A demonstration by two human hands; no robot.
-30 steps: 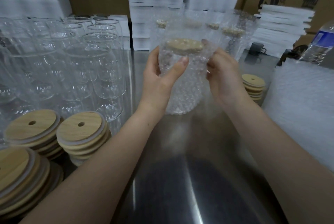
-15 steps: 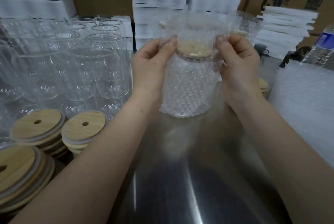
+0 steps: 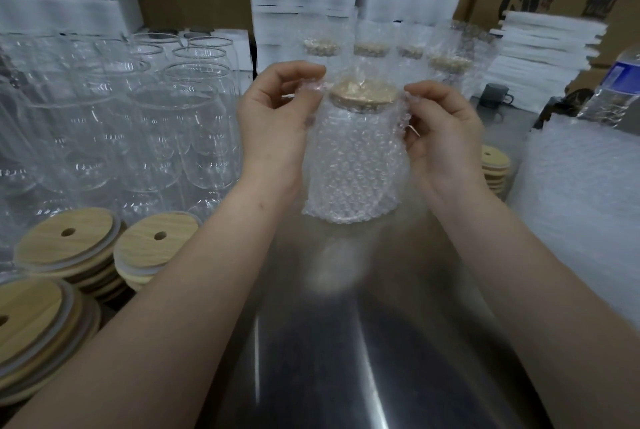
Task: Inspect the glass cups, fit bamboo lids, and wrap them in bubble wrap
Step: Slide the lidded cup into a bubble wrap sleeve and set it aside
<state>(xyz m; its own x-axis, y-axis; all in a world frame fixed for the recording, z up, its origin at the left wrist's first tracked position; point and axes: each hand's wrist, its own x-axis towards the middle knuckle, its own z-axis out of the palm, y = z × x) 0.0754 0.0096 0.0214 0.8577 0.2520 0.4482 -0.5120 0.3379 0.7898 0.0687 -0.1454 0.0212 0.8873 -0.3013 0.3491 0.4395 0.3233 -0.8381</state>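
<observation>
I am seeing the cup [image 3: 353,165] only as a blur through the wrap [image 3: 349,193] sleeving it. Its glass is hard to make out, and I cannot tell whether its base is touching the worktop [image 3: 346,359]. The lid [image 3: 362,96] is showing as a tan disc under thin film. The fingertips of both hands are partly buried in bunched wrap.

The left hand [image 3: 273,120] is pinching the wrap just left of the lid, and the right hand [image 3: 440,138] is pinching it just right. The two hands are sitting apart with the cup between them. Half a second ago the wrap was standing tall over the lid; now it is being gathered down at the lid's sides.

Bare cups [image 3: 138,124] and lid stacks [image 3: 69,248] are crowding the left. A wrap pile [image 3: 581,193] is running off the right edge, and wrapped cups [image 3: 377,48] are lining the back. The open steel is lying between my forearms.
</observation>
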